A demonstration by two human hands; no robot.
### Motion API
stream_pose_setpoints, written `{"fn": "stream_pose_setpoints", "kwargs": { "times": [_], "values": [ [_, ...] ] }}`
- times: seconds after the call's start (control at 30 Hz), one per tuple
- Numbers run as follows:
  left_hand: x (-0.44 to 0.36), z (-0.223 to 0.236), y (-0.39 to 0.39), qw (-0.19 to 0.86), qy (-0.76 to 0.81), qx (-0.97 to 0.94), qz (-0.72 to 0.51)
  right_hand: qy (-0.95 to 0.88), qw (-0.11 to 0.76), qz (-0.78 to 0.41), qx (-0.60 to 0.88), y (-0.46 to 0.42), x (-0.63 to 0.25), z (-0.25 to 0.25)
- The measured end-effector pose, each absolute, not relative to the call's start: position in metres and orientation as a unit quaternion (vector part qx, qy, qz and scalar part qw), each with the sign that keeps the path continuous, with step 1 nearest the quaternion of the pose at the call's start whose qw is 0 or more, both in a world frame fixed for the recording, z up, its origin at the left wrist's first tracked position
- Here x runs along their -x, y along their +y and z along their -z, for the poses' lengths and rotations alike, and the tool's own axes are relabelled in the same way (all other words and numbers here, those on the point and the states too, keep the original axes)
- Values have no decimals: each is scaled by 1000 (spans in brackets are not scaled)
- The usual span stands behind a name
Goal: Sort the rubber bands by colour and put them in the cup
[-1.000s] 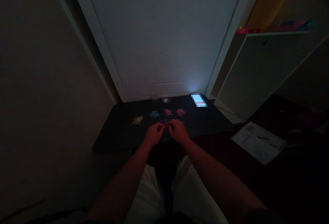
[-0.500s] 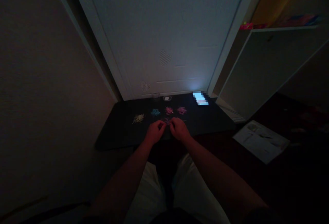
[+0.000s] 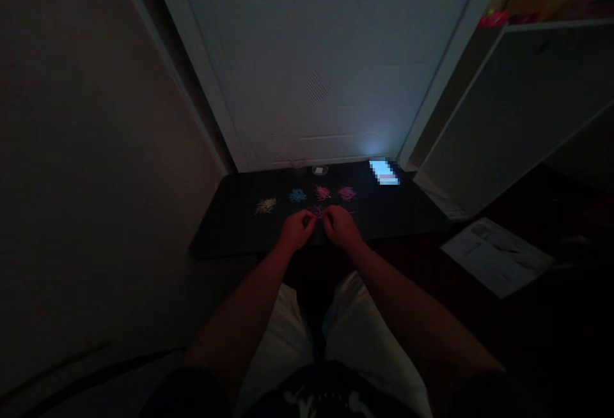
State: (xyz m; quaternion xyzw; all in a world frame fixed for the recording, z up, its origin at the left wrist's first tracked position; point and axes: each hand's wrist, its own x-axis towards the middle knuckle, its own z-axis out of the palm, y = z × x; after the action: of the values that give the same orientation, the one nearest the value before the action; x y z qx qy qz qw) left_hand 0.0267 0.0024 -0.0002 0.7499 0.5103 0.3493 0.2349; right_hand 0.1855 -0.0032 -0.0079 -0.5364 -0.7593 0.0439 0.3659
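Note:
My left hand (image 3: 298, 227) and my right hand (image 3: 339, 225) are close together over the near edge of a low black table (image 3: 230, 232). Both have fingers pinched together; whatever is between them is too small and dark to make out. Just beyond the fingertips lies a purple pile of thin sticks (image 3: 318, 211), partly hidden by the hands. Farther back are a pink pile (image 3: 323, 193), a magenta-pink pile (image 3: 347, 193) and a blue pile (image 3: 297, 195) of similar thin pieces. A cream-coloured pile (image 3: 266, 206) sits to the left.
A lit phone (image 3: 384, 172) lies at the table's back right. A small round clear lid or dish (image 3: 320, 170) is at the back edge, against a white panel (image 3: 330, 34). A white sheet or board (image 3: 499, 257) lies on the dark floor at right, below a cabinet (image 3: 518, 98).
The view has tilted and shifted, so the table sits slightly higher and farther right. My hands stay pinched and close together by the purple pile.

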Motion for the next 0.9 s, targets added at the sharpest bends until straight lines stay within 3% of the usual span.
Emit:
{"fn": "stream_pose_setpoints", "kwargs": {
  "times": [0.9],
  "values": [
    [-26, 1, 3, 248, 509, -746, -352, -758, 404, -59, 508, -5, -189, 7]
  ]
}}
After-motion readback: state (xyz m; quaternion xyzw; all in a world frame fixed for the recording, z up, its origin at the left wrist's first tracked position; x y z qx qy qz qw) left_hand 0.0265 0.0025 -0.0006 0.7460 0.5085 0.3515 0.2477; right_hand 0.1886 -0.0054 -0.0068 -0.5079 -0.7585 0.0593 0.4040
